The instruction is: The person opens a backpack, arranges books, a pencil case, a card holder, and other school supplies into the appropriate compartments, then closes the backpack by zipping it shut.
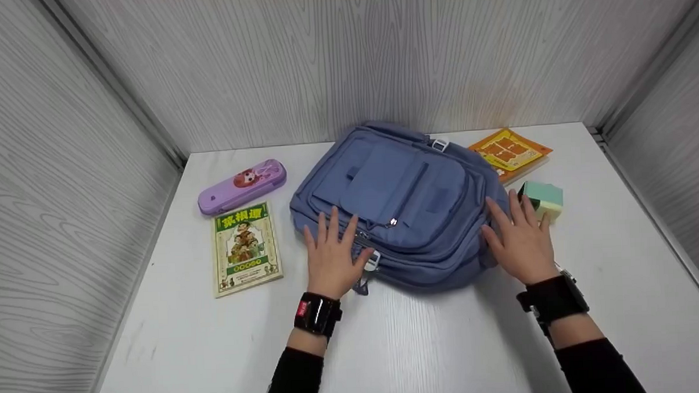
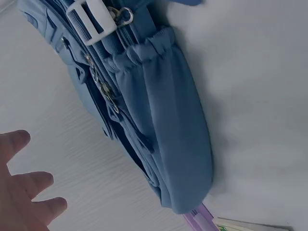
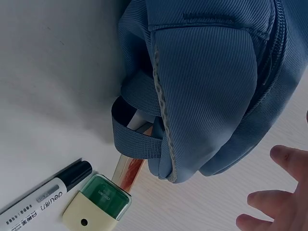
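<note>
A blue backpack point(image 1: 396, 189) lies flat with its front pockets and zippers facing up. My left hand point(image 1: 334, 261), fingers spread, is over its near left edge beside a white buckle point(image 1: 372, 261). In the left wrist view the fingers point(image 2: 41, 185) show apart from the backpack point(image 2: 163, 120). Close to the bag's right end is my right hand point(image 1: 523, 245), its fingers straight and nothing held. The right wrist view shows these fingers point(image 3: 269, 202) away from the fabric; in the head view they partly cover a green and cream pencil sharpener point(image 1: 544, 198).
Left of the backpack are a purple pencil case point(image 1: 241, 187) and a green-and-cream book point(image 1: 246, 249). An orange-covered book point(image 1: 511, 153) lies at the back right, partly behind the bag. A black-capped marker point(image 3: 43, 197) lies beside the sharpener. Wood-grain panels point(image 1: 379, 56) enclose the table's back and sides.
</note>
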Tool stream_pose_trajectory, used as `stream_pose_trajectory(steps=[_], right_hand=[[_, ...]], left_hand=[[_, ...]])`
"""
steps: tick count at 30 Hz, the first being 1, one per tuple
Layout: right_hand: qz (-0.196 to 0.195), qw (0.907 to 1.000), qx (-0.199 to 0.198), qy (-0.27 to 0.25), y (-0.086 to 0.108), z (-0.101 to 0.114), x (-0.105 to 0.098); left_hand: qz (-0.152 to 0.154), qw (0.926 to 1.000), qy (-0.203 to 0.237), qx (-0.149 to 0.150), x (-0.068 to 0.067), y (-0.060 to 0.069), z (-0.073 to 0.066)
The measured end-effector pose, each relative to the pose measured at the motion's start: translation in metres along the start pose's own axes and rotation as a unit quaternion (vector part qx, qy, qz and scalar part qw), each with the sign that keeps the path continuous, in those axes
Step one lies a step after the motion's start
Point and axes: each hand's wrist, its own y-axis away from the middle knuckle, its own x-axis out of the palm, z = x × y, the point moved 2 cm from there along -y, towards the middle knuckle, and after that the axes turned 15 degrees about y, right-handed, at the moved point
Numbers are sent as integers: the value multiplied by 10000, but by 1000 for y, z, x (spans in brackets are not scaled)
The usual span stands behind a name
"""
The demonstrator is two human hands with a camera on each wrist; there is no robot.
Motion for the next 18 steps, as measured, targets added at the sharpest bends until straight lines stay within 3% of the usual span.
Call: stream_pose_trajectory(steps=[5, 11, 15, 18], right_hand=[[-349, 9993, -88, -124, -2, 1, 3], [-449, 9985, -229, -190, -2, -2, 10], [-420, 9987, -265, -72, -3, -5, 13], [-462, 9985, -287, -27, -4, -6, 15]], left_hand=[[248, 9986, 173, 424, 13, 6, -27], [746, 9881, -64, 1342, 38, 20, -75], [779, 9794, -186, 1853, 55, 28, -96], [766, 9761, -275, 2015, 65, 30, -104]])
